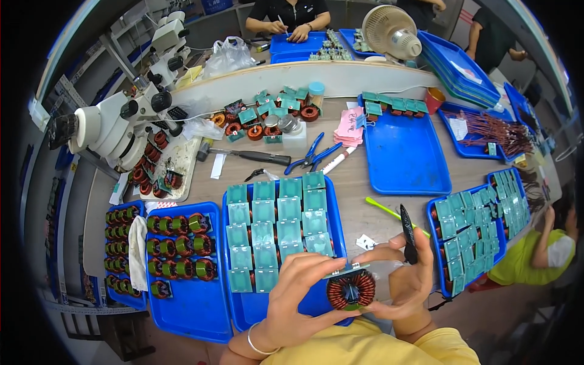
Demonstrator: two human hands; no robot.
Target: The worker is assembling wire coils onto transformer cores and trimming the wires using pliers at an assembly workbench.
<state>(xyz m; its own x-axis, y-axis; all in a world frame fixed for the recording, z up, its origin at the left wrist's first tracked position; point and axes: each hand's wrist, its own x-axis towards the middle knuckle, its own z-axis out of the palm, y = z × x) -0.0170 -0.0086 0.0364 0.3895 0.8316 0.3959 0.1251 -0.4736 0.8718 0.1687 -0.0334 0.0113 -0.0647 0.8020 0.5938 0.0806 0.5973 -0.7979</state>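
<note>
A toroidal coil (351, 291), wound with copper wire and fixed to a small green circuit board, is held up close in front of me. My left hand (304, 292) grips it from the left, fingers at the board's top edge and thumb below the coil. From the other side, my right hand (404, 286) steadies the coil between thumb and fingertips. That hand also has a slim black pointed tool (407, 234) between its fingers, point upward; its exact kind is unclear. Just beyond my hands lies a blue tray (337, 213) with rows of green-topped boards (263, 233).
At left, blue trays (188, 310) hold green-banded coils. A microscope (103, 128) stands back left. Hammer (261, 157), blue-handled pliers (313, 157) and a blue tray (407, 164) lie beyond. More board trays (468, 237) are at right. A person (292, 18) works behind the divider.
</note>
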